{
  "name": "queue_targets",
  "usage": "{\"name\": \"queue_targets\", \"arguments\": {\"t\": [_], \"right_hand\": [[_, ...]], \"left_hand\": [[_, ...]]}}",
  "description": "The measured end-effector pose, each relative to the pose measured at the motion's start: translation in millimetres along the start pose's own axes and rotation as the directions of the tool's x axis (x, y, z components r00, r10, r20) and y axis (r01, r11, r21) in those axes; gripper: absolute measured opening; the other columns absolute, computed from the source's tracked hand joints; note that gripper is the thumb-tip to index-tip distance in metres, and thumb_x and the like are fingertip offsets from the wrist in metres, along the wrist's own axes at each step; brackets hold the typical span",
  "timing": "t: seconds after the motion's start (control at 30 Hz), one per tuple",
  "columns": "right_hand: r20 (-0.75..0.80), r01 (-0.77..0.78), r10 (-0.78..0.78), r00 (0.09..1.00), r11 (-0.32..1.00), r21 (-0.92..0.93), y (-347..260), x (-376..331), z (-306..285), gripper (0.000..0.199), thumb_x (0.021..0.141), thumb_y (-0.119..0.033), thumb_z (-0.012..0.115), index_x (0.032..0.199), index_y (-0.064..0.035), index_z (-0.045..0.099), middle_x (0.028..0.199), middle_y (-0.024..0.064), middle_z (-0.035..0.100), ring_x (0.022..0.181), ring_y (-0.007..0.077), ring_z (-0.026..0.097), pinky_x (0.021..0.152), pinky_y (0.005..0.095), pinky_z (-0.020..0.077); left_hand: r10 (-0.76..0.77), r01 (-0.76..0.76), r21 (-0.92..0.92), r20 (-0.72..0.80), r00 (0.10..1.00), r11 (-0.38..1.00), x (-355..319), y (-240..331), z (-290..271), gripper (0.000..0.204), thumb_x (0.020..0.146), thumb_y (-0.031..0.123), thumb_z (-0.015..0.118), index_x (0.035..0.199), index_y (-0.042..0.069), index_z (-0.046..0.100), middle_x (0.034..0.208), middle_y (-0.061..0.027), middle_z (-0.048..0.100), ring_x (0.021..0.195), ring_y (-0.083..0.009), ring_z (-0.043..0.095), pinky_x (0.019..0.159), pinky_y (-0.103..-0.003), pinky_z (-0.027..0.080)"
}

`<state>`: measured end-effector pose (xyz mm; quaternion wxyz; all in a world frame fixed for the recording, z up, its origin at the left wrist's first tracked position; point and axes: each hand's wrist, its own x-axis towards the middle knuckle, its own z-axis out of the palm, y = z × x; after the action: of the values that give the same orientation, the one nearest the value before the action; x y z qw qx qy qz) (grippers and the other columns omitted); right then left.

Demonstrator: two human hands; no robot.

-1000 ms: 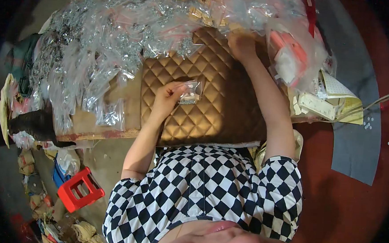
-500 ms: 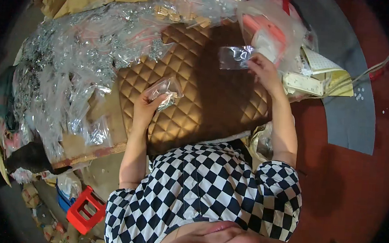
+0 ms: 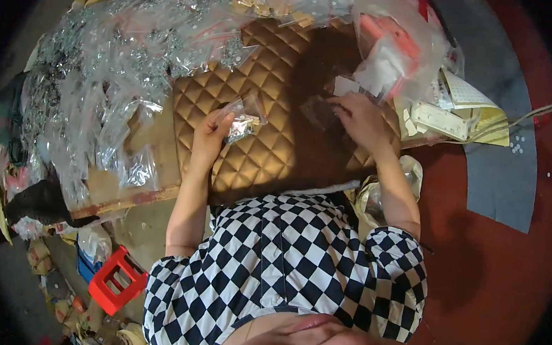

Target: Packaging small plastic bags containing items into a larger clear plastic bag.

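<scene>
A person in a checked shirt leans over a brown quilted pad; the left hand is closed around a small clear bag of metal bits, held just above the pad's middle. The right hand rests fingers-down on an empty clear bag lying on the pad's right part, though whether it pinches the bag I cannot tell. A heap of filled bags crowds the pad's left and far edges, a plastic sack with red inside and papers sit just right of the right hand, and a red crate stands on the floor below left.
</scene>
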<state>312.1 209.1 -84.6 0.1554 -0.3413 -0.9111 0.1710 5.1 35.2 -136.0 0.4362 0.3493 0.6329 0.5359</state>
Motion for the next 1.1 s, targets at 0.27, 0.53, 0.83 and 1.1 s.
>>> {"name": "queue_targets", "arguments": {"t": [0.27,0.53,0.83,1.1], "right_hand": [[-0.119,0.026,-0.052,0.991,0.977,-0.21,47.7,34.6,-10.2,0.032,0.084,-0.017,0.069,0.113,-0.007,0.061,0.096,0.0133,0.064,0.085,0.0329,0.062,0.078,0.0435,0.0492],[0.227,-0.124,0.055,0.972,0.945,0.303,-71.6,46.9,8.2,0.027,0.094,-0.017,0.061,0.119,-0.0072,0.058,0.108,0.0105,0.063,0.098,0.0216,0.059,0.081,0.0377,0.048],[0.308,-0.116,-0.162,0.938,0.687,0.717,-73.5,49.3,57.4,0.042,0.098,-0.02,0.057,0.132,0.0025,0.049,0.107,0.0188,0.068,0.099,0.0164,0.064,0.087,0.0333,0.0483],[0.16,-0.236,0.183,0.97,0.866,0.441,-16.1,39.6,64.6,0.046,0.099,-0.032,0.052,0.131,0.0018,0.05,0.11,0.0248,0.066,0.104,0.0434,0.062,0.088,0.0436,0.0471]], "left_hand": [[0.001,-0.002,0.059,0.016,1.0,0.998,-14.9,46.4,12.2,0.019,0.095,0.013,0.064,0.107,-0.001,0.068,0.1,-0.0027,0.07,0.092,-0.0087,0.061,0.083,-0.023,0.047],[0.655,-0.637,0.364,0.09,0.75,0.68,-12.8,82.7,38.5,0.013,0.077,0.008,0.073,0.09,0.009,0.07,0.131,-0.0131,0.054,0.128,-0.0355,0.046,0.105,-0.043,0.036],[0.569,-0.337,0.716,-0.102,0.816,0.612,-54.7,70.4,-7.1,0.038,0.078,0.021,0.076,0.111,0.008,0.062,0.105,-0.0141,0.06,0.1,-0.0359,0.058,0.084,-0.042,0.048],[0.449,0.332,0.933,-0.359,0.819,0.139,-137.1,-12.9,-140.2,0.037,0.082,0.005,0.06,0.119,0.008,0.059,0.101,-0.0124,0.06,0.09,-0.0339,0.058,0.079,-0.044,0.05]]}}
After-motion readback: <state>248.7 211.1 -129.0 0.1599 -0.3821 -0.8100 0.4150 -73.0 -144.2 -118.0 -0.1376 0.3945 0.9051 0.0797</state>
